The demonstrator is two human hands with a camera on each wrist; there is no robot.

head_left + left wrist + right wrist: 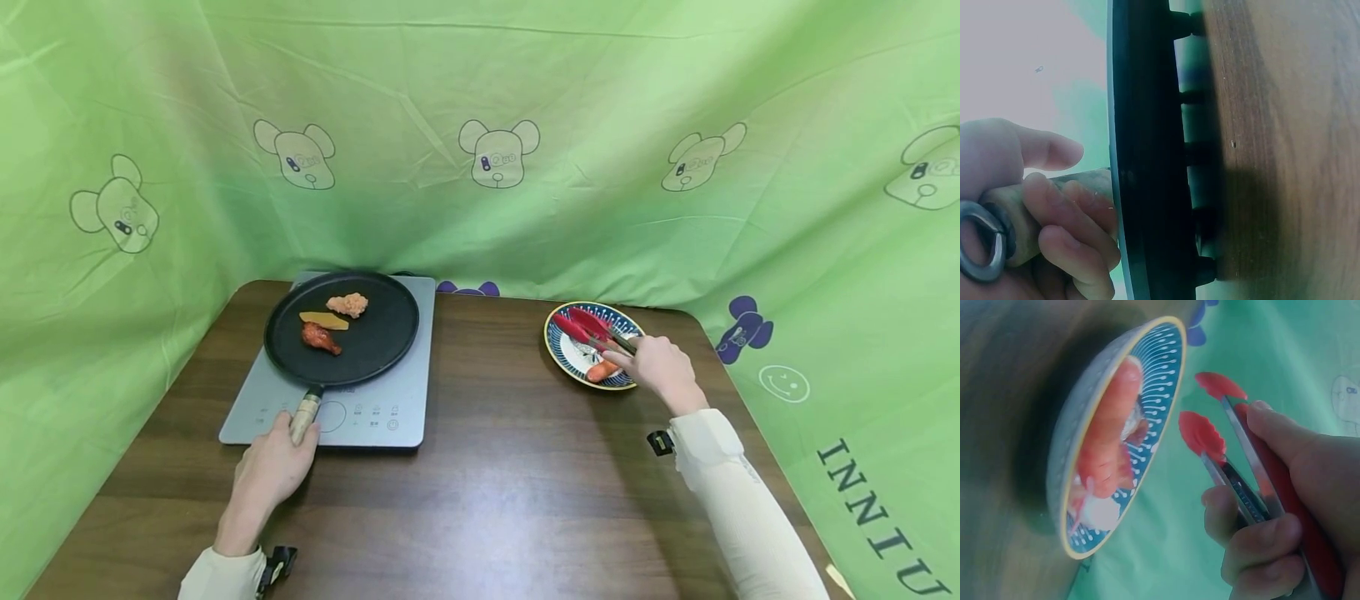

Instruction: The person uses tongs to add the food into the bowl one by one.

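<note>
Head view: sausage (602,372) lies in plate (555,347), near side, long axis slanting toward right hand (662,368), the nearer; it grips tongs (572,328) above plate, tips parted. Left hand (274,460), well left of plate, holds pan handle (306,415).

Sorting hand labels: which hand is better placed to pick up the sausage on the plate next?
Probably the right hand: it holds the red tongs, tips apart, at the plate, close to the sausage. The left hand is well away, gripping the pan handle.
</note>
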